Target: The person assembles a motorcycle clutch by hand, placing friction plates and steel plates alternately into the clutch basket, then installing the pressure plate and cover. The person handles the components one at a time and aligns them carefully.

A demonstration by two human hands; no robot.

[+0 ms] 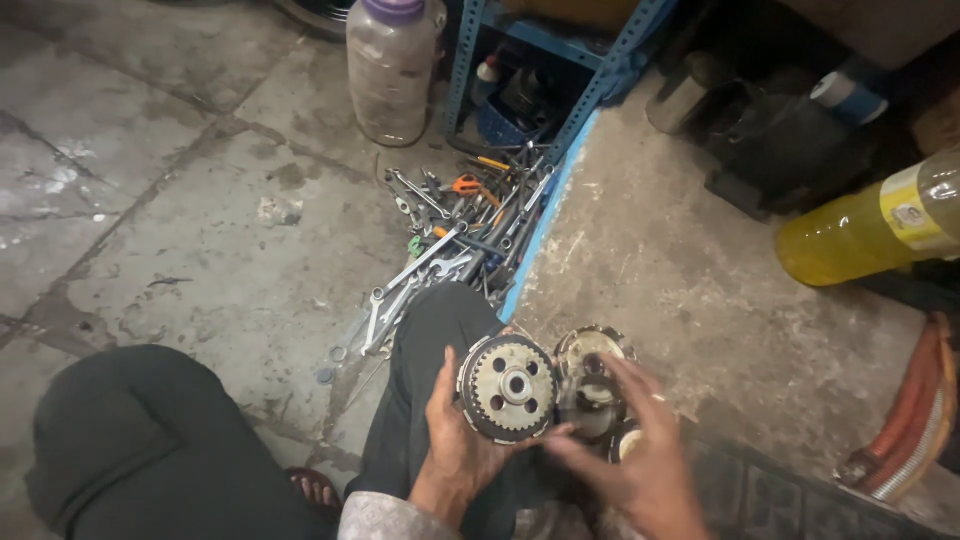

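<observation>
Left hand grips the hub; right hand, blurred, fingers the drum; parts separate, not yet mated.

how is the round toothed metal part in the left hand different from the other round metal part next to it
The toothed disc faces the camera sharply, held upright in the left hand; the second round part is blurred and partly covered by the right hand. The toothed disc shows a ring of holes around a central hub; the second part looks hollower and shinier. Both are round, grey metal and similar in size.
</observation>
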